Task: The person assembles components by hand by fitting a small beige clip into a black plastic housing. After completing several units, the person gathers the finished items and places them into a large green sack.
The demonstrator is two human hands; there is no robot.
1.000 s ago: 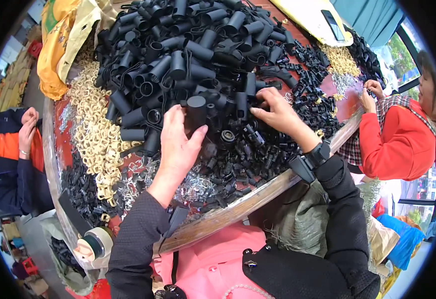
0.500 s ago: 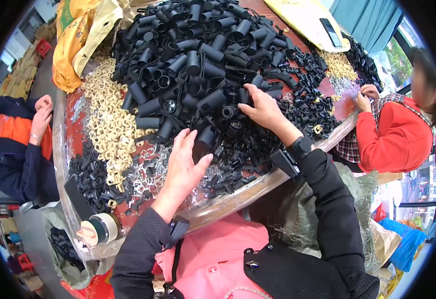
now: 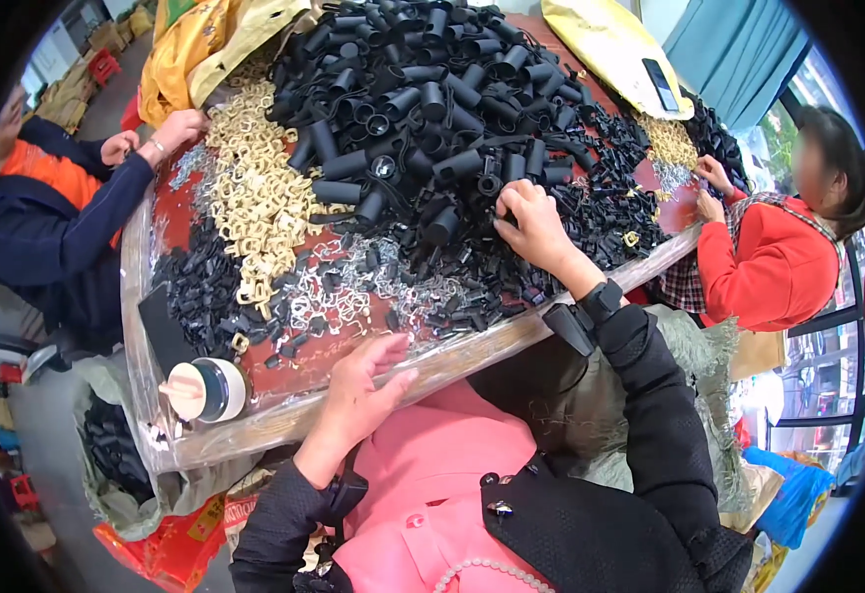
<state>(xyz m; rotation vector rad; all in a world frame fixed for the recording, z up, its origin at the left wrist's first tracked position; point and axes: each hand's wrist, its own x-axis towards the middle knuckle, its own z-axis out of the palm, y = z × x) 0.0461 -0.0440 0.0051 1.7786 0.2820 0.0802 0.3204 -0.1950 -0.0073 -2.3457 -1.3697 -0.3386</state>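
My right hand (image 3: 536, 227) reaches to the lower right slope of a large heap of black tubes (image 3: 432, 99) with straps. Its fingers are curled together among small black plastic parts (image 3: 601, 212); what they hold, if anything, I cannot make out. My left hand (image 3: 361, 387) is over the near edge of the table, thumb and fingers apart, with nothing in it. Just beyond it, silver metal loops (image 3: 339, 296) lie scattered on the red tabletop (image 3: 284, 376). Cream-coloured buckles (image 3: 245, 188) form a long pile to the left of the heap.
A round white-and-dark container (image 3: 217, 388) stands at the near left corner beside a black flat piece (image 3: 164, 331). A phone (image 3: 661, 85) lies on a yellow sack (image 3: 610, 49). Co-workers sit left (image 3: 47, 237) and right (image 3: 774, 247), hands at the table. Sacks stand below.
My left hand has drawn back from the heap to the table edge. My right hand has moved slightly nearer and its fingers have closed. The left co-worker's hand now reaches toward the buckles.
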